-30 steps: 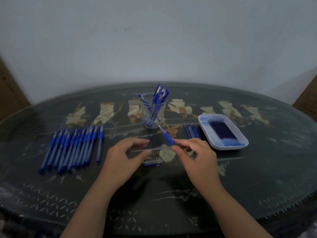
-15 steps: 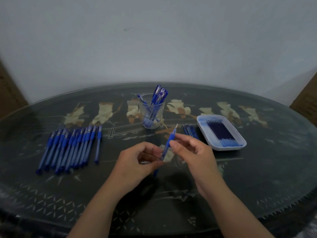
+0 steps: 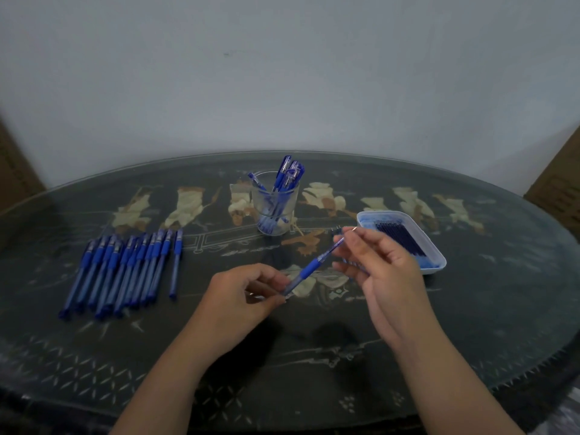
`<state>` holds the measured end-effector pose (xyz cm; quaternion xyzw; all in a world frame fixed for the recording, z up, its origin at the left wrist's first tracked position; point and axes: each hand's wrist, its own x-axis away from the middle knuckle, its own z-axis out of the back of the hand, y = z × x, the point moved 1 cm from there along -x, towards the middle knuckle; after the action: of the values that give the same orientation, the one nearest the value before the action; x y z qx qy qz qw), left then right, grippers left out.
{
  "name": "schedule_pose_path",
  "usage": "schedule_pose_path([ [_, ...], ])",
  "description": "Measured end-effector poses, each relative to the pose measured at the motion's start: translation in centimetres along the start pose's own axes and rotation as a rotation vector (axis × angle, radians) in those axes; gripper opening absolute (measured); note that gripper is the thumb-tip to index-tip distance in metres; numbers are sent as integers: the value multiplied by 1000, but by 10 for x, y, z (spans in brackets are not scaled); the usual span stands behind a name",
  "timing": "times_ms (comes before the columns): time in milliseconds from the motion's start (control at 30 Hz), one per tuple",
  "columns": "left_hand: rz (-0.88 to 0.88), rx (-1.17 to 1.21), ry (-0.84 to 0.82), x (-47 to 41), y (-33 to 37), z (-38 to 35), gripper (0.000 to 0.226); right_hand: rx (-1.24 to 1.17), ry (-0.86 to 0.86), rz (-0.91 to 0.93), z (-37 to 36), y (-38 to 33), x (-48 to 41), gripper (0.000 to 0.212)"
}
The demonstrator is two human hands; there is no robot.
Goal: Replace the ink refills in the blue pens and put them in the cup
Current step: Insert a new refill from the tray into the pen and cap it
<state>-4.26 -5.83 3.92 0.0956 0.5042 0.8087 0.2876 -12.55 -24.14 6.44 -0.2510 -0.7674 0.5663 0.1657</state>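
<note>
My left hand (image 3: pixel 248 291) grips the clear barrel end of a blue pen (image 3: pixel 309 268) that slants up to the right above the table. My right hand (image 3: pixel 381 265) pinches the thin refill (image 3: pixel 345 236) sticking out of the pen's tip end, near the tray. A clear glass cup (image 3: pixel 275 204) at the table's back centre holds several blue pens. Several more blue pens (image 3: pixel 125 271) lie in a row on the left.
A white tray (image 3: pixel 436 262) with dark blue refills sits at the right, just behind my right hand. A few loose refills lie on the table beside it, mostly hidden by my fingers. The dark oval glass-topped table (image 3: pixel 314 365) carries everything; brown furniture stands at both sides.
I picked the pen's parts up off the table and brought both hands together. The pen now slants lower, and my right hand has drawn back to the right along the refill.
</note>
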Motion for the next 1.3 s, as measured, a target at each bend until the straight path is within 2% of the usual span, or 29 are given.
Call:
schedule_pose_path([
  [100, 0, 4, 15, 0, 0, 0, 31, 26, -14, 35, 3, -7, 0, 31],
  [233, -9, 9, 16, 0, 1, 0, 29, 130, -56, 82, -7, -9, 2, 21],
  [367, 15, -10, 75, 0, -6, 7, 30, -74, 68, 86, -1, -44, -35, 21],
  [433, 42, -2, 123, 0, -11, 13, 30, -65, 130, 113, 7, -60, -64, 18],
  [500, 71, 14, 161, 0, -15, 16, 31, 37, 118, 66, 8, -57, -88, 19],
  [633, 93, 62, 192, -1, -18, 17, 31, 371, -5, -223, 3, -16, -113, 26],
  [733, 89, 68, 197, -3, -18, 15, 31, 474, -27, -321, 5, 9, -127, 26],
  [900, 95, 47, 182, -4, -21, 15, 30, 691, -49, -348, 6, 21, -139, 12],
  [1300, 101, 17, 170, -4, -18, 14, 28, 935, -32, -317, 1, 30, -146, 10],
])
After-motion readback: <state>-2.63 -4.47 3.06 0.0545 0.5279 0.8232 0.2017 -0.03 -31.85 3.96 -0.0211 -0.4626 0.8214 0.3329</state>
